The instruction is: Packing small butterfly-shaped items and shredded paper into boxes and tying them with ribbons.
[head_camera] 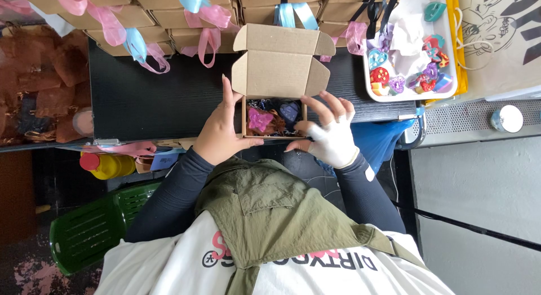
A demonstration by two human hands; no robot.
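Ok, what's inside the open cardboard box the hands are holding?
The box holds a pink butterfly shape, a purple heart and dark filling. The right hand covers the box's right end.

Black work table, matte, wood-grain top. Stacked closed cardboard boxes along its far edge, tied with pink and pale-blue ribbons. White tray of small coloured trinkets at far right. Brown foil-like bags heaped at left. Green plastic chair near left; yellow bottle with red cap beside it. Grey perforated metal shelf at right. Floor at right pale grey, smooth. Light even, soft.
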